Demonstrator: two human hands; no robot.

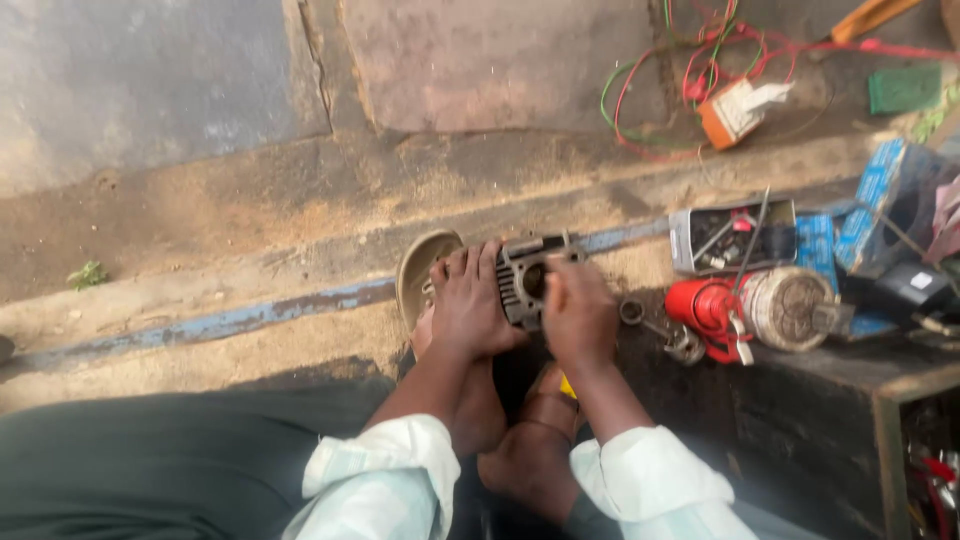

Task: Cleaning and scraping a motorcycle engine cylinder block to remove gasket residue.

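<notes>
A grey finned metal engine cylinder block [528, 275] stands on the ground between my two hands. My left hand [470, 305] wraps around its left side, fingers curled over the fins. On the right, my right hand [578, 315] presses against the block's open bore; whether it holds a small tool is hidden by the fingers. My bare feet [520, 440] sit just below the block, and one sandal [420, 275] lies to its left.
A dark workbench [800, 390] at right carries a red and grey motor part [760, 310], a spanner [655, 325], a metal tray of small parts [735, 235] and blue boxes [880, 195]. Coloured wires and an orange device [735, 105] lie on the concrete behind.
</notes>
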